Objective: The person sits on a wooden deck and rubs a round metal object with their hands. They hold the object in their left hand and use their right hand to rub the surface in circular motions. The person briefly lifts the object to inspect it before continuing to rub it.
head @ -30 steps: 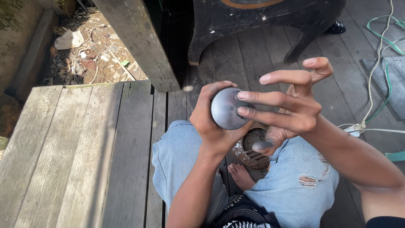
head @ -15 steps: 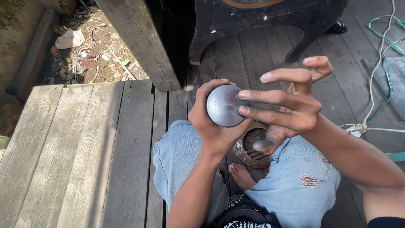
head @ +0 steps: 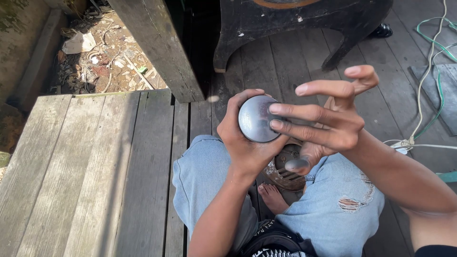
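Cupping metal disc (head: 257,119), left hand (head: 245,143); right fingertips (head: 276,109) touching.

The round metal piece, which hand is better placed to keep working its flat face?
Probably the right hand: two of its fingers already lie on the round metal piece. The left hand cups it from behind and looks busy steadying it.
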